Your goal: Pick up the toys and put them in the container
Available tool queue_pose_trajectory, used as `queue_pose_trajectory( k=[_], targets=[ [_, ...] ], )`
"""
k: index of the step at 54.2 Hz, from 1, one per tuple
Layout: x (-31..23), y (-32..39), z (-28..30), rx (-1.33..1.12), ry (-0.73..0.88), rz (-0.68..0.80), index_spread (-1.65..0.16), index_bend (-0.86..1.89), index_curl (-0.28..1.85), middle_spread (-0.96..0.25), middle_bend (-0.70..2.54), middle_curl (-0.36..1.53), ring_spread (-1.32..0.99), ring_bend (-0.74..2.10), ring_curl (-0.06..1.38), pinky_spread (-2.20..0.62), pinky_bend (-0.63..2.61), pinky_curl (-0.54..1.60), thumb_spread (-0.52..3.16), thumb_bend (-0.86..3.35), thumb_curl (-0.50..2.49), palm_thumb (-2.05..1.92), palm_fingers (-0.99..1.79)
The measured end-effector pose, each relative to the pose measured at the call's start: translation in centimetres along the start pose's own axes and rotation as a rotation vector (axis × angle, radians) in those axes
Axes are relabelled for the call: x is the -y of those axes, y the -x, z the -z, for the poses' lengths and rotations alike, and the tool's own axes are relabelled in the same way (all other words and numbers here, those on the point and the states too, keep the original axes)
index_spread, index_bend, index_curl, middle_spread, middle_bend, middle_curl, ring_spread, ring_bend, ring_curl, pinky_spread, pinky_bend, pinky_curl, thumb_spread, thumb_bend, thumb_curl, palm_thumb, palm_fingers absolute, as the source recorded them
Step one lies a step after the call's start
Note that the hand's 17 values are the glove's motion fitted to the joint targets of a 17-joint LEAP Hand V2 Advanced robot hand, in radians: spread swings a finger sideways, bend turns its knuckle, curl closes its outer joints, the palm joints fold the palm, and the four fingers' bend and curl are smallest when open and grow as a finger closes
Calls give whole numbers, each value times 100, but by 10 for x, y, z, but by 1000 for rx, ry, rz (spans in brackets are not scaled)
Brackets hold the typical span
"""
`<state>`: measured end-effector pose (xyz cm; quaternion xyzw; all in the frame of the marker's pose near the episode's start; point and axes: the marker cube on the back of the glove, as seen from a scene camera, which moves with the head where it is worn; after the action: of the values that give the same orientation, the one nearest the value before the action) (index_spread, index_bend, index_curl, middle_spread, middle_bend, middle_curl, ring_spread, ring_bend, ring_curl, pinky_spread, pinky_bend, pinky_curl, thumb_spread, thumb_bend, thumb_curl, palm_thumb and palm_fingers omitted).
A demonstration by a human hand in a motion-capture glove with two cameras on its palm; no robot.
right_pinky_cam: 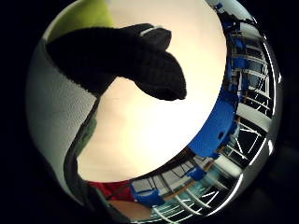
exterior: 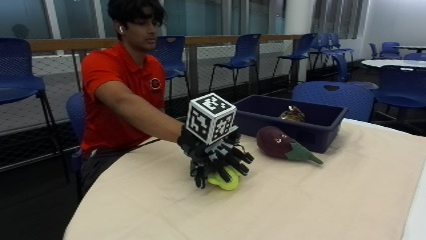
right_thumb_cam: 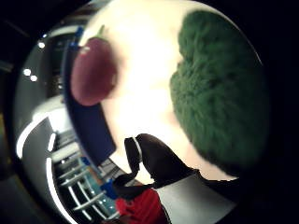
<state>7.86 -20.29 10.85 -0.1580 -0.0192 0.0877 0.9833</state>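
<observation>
The yellow-green toy (exterior: 225, 181) lies on the table (exterior: 319, 200), directly under the gloved right hand (exterior: 216, 157). The hand covers most of it, so only its lower edge shows in the outside view and its shape cannot be identified. The fingers (exterior: 236, 162) curl down over the toy and touch it. Whether they close under it cannot be seen from this side. In the thumb side palm view, a green fuzzy surface (right_thumb_cam: 219, 93) fills much of the frame, close to the palm. In the little finger side palm view, a yellow-green patch (right_pinky_cam: 84, 16) appears at the edge beside a black gloved fingertip (right_pinky_cam: 159, 74).

The eggplant toy (exterior: 283, 145), dark purple with a green stem, lies on its side on the table, near the hand but apart from it. It rests just beside the front wall of the blue container (exterior: 313, 127). The thumb side palm view also shows it (right_thumb_cam: 93, 74) against the dark blue wall (right_thumb_cam: 91, 130).

Inside the container, a small brownish object (exterior: 293, 115) is partly hidden by the rim and cannot be identified.

A cream cloth covers the table. The person (exterior: 120, 85), in a red shirt, sits behind it and reaches forward with the right arm. The other hand is out of sight.
</observation>
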Motion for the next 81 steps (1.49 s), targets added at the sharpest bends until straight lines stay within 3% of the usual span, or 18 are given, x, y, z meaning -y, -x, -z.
queue_pose_trajectory(
  k=[7,21,22,29,30,33,48,64,81],
  targets=[
    [7,-2,-9,-23,-20,-18,-35,14,17,-6,13,23,4,16,29,13,129,38,98,-5,25,-4,-18],
    [3,8,-8,-105,-89,-6,-41,59,35,-15,24,25,4,21,25,-3,111,31,122,7,31,18,28],
    [2,9,-7,-113,-99,-3,-41,56,34,-13,16,23,4,17,24,1,115,32,121,4,31,14,14],
    [-3,21,0,-184,-182,44,-39,49,35,-26,36,30,-9,44,29,-23,110,30,130,18,39,40,71],
    [-4,23,1,-183,-190,49,-39,50,35,-26,35,30,-7,37,26,-21,105,27,131,15,38,36,57],
    [-9,29,8,-150,-212,61,-39,40,35,-32,38,32,-19,58,34,-32,110,30,128,22,43,50,83],
    [-39,68,61,-64,-264,125,-41,31,42,-45,37,38,-41,69,40,-45,100,33,98,20,59,67,93],
    [-68,202,144,-102,-353,291,-44,26,52,-51,32,42,-46,66,40,-47,94,34,82,15,70,70,95],
    [-70,322,166,-179,-382,415,-48,19,63,-54,27,47,-47,63,40,-48,91,35,76,10,79,70,97]
  ],
)
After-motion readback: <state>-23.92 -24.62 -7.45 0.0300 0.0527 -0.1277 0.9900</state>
